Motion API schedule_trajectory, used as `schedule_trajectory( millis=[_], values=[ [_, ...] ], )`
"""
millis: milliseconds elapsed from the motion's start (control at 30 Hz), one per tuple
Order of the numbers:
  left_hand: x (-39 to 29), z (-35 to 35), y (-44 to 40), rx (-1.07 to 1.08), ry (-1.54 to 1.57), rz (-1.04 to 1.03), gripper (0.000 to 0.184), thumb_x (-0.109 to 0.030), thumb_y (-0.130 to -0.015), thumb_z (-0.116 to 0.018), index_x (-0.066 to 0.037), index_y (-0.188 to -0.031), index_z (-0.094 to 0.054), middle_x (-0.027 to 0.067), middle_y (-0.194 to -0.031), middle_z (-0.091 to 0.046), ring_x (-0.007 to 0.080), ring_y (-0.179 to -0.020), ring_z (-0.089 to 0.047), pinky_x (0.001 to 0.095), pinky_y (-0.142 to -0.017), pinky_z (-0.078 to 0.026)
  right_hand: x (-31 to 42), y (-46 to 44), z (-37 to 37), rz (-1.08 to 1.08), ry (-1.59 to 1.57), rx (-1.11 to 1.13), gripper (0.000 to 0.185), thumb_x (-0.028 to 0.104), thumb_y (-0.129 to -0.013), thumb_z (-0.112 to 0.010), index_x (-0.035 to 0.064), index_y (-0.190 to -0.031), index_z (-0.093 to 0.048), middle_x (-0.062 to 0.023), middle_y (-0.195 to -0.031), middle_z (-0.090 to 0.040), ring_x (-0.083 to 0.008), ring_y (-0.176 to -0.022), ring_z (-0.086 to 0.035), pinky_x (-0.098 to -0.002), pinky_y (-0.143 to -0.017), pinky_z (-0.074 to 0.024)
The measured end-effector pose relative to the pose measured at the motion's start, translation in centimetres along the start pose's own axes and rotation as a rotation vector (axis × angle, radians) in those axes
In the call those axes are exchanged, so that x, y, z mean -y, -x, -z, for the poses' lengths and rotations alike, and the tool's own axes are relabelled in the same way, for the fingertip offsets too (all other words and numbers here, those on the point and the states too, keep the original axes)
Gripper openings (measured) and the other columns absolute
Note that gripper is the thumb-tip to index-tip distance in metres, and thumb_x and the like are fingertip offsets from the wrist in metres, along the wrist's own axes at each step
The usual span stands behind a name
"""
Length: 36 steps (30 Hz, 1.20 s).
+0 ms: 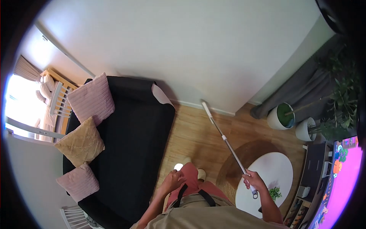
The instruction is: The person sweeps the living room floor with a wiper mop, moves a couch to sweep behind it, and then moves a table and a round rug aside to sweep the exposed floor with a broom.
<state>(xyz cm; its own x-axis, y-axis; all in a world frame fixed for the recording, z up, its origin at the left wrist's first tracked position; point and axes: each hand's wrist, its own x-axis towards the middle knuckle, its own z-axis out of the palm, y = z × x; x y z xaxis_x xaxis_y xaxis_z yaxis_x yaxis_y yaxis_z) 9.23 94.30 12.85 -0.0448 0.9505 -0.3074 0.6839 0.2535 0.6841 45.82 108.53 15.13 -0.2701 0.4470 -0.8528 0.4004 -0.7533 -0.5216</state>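
Note:
My right hand (253, 180) is wrapped round the lower end of a long white and grey pole (233, 153), above the round white table. The pole slants up and to the left, and its far end rests near the foot of the white wall (183, 49). My left hand (173, 181) hangs beside my red shorts (189, 173), fingers curled; whether anything small is in it is hidden. A bright white round spot or object (178, 166) shows just past the left hand.
A black sofa (133, 126) with pink and yellow cushions stands on the left. On the right are a white table (267, 168) over a round rug (228, 168), potted plants (281, 116), a grey curtain (305, 91), a dark cabinet (314, 164) and a lit screen (345, 183).

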Motion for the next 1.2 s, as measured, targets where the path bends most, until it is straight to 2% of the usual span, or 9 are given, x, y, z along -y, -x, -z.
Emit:
schedule_trajectory(
  millis=[67, 133, 433, 533, 600, 733, 800, 1000, 1200],
  values=[
    [0.9, 1.2, -3.0, 0.004, -0.016, 0.006, 0.025, -0.023, -0.072, -0.064, -0.003, -0.084, -0.056, 0.0166, -0.085, -0.055, 0.0299, -0.080, -0.056, 0.0365, -0.069, -0.045, -0.8, -3.7, 2.0, -0.061, 0.197, -0.042, 0.046, 0.019, -0.079, -0.056, 0.0094, -0.121, -0.042, -0.0088, -0.063, -0.054, -0.0179, -0.052, -0.055, -0.0312, -0.043, -0.0440],
    [3.4, 2.7, -7.9, -0.062, -0.093, -0.044, 0.028, -0.023, -0.071, -0.065, -0.004, -0.089, -0.054, 0.0185, -0.093, -0.051, 0.0338, -0.090, -0.050, 0.0395, -0.077, -0.041, 1.8, -7.7, 3.0, 0.432, 1.049, -0.359, 0.044, 0.022, -0.080, -0.051, 0.0158, -0.122, -0.041, -0.0132, -0.077, -0.060, -0.0283, -0.069, -0.059, -0.0377, -0.058, -0.0467],
    [18.0, 16.4, -35.6, -0.634, -0.272, 0.192, 0.085, -0.012, -0.066, -0.066, 0.003, -0.130, -0.011, 0.0362, -0.128, -0.011, 0.0522, -0.118, -0.016, 0.0552, -0.092, -0.028, 22.5, -24.5, -8.5, 0.521, 1.053, -0.114, 0.038, 0.026, -0.082, -0.047, 0.0274, -0.120, -0.044, -0.0173, -0.070, -0.056, -0.0343, -0.065, -0.056, -0.0411, -0.059, -0.0431],
    [20.6, 18.9, -41.4, -0.655, -0.294, 0.409, 0.087, -0.012, -0.066, -0.066, -0.003, -0.132, -0.010, 0.0357, -0.130, -0.008, 0.0566, -0.115, -0.016, 0.0583, -0.083, -0.036, 27.6, -32.5, -14.1, 0.556, 1.123, -0.105, 0.037, 0.029, -0.083, -0.045, 0.0293, -0.120, -0.043, -0.0165, -0.072, -0.057, -0.0340, -0.065, -0.056, -0.0409, -0.059, -0.0437],
    [17.3, 21.5, -42.6, -0.454, -0.235, 0.763, 0.094, -0.010, -0.064, -0.070, 0.001, -0.132, -0.006, 0.0363, -0.130, 0.002, 0.0518, -0.119, -0.014, 0.0630, -0.088, -0.025, 29.2, -34.7, -15.6, 0.521, 1.201, -0.087, 0.037, 0.029, -0.083, -0.044, 0.0301, -0.121, -0.042, -0.0162, -0.073, -0.057, -0.0341, -0.066, -0.056, -0.0412, -0.060, -0.0439],
    [20.8, 20.4, -42.9, -0.427, -0.384, 0.756, 0.094, -0.011, -0.065, -0.069, 0.000, -0.132, -0.005, 0.0354, -0.131, 0.006, 0.0537, -0.118, -0.013, 0.0645, -0.083, -0.030, 27.8, -32.8, -12.6, 0.326, 1.093, -0.131, 0.036, 0.029, -0.084, -0.042, 0.0290, -0.121, -0.042, -0.0182, -0.082, -0.058, -0.0360, -0.078, -0.056, -0.0415, -0.068, -0.0431],
    [22.3, 20.1, -42.5, -0.544, -0.736, 0.461, 0.091, -0.011, -0.066, -0.068, 0.000, -0.132, -0.007, 0.0367, -0.130, 0.005, 0.0538, -0.118, -0.012, 0.0646, -0.082, -0.031, 22.6, -29.7, -7.4, 0.232, 0.939, -0.181, 0.041, 0.022, -0.081, -0.048, 0.0258, -0.122, -0.042, -0.0189, -0.076, -0.057, -0.0354, -0.072, -0.056, -0.0420, -0.065, -0.0434],
    [21.3, 21.3, -42.8, -0.337, -0.786, 0.515, 0.074, -0.010, -0.070, -0.059, 0.008, -0.129, -0.018, 0.0337, -0.130, -0.013, 0.0526, -0.121, -0.005, 0.0665, -0.080, -0.030, 25.4, -16.6, -5.2, -0.084, 1.272, -0.275, 0.039, 0.024, -0.080, -0.049, 0.0202, -0.119, -0.046, -0.0179, -0.077, -0.059, -0.0370, -0.072, -0.056, -0.0449, -0.066, -0.0442],
    [21.8, 20.6, -43.3, -0.540, -0.726, 0.563, 0.067, -0.003, -0.069, -0.057, -0.006, -0.130, -0.028, 0.0424, -0.126, -0.005, 0.0535, -0.116, -0.021, 0.0522, -0.082, -0.041, 33.4, -21.1, -5.8, 0.259, 1.235, -0.097, 0.039, 0.021, -0.080, -0.050, 0.0199, -0.118, -0.046, -0.0182, -0.069, -0.057, -0.0365, -0.064, -0.056, -0.0453, -0.057, -0.0436]
  ],
)
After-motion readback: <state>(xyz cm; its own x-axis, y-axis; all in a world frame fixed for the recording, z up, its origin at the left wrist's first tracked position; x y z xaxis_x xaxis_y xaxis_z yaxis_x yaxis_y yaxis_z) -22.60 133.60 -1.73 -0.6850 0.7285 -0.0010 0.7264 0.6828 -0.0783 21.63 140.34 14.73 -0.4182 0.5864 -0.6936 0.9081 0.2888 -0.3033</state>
